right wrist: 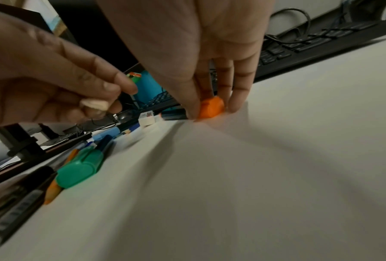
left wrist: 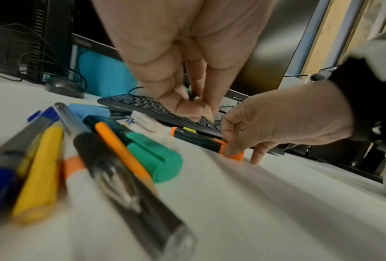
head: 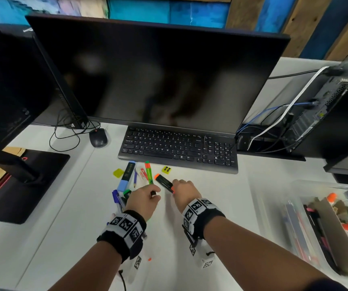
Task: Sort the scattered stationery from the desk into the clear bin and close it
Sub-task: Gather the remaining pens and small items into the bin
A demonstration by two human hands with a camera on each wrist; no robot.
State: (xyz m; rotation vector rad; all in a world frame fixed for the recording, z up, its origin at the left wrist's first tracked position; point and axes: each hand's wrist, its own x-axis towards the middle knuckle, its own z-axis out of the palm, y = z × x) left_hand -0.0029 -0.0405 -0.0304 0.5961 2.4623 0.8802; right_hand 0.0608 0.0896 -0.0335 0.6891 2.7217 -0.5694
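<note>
Pinching the orange marker [head: 164, 182] with our right hand [head: 184, 191], we hold something small and dark in our left hand [head: 142, 196].

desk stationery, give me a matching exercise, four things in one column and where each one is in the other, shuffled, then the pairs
Things:
1. orange highlighter
2. yellow sharpener
3. blue highlighter
4. mouse

Places:
A. left of the keyboard
B. pinched by the right hand
C. just in front of the keyboard, apart from the pile
D. left side of the pile, beside a pencil

Pairs: 1-B, 2-C, 3-D, 4-A
</note>
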